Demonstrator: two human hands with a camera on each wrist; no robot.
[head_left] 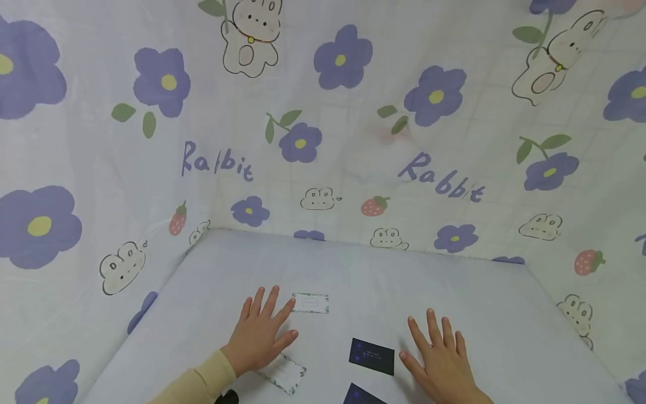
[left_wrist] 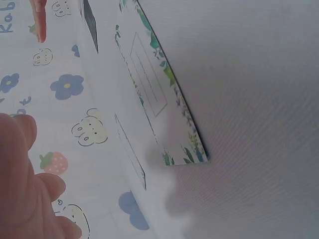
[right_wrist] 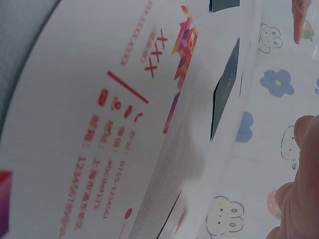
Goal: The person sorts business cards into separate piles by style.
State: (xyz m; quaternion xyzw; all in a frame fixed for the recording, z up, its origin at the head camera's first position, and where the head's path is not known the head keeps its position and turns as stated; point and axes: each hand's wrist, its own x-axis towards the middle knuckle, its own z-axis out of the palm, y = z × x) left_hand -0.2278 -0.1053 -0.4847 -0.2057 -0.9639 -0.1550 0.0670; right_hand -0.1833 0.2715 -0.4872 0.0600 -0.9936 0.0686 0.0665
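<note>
My left hand (head_left: 259, 336), fingers spread and straight, is held over the left part of the table. One white card with a leafy border (head_left: 311, 303) lies just past its fingertips; a second leaf-bordered card (head_left: 286, 375) is partly covered by the hand. To the right, my right hand (head_left: 444, 367) is also spread, holding nothing. Beside its thumb lies a dark blue card (head_left: 372, 357), with another dark card (head_left: 361, 396) cut off by the lower frame edge. In the right wrist view, a white card with red print (right_wrist: 114, 129) shows up close.
A white cloth covers the table (head_left: 383, 286). Behind it and at both sides hangs a curtain (head_left: 348, 168) printed with purple flowers, rabbits and strawberries. Another white card (right_wrist: 172, 219) lies near the red-printed one. A small black object (head_left: 228, 397) shows under the left sleeve.
</note>
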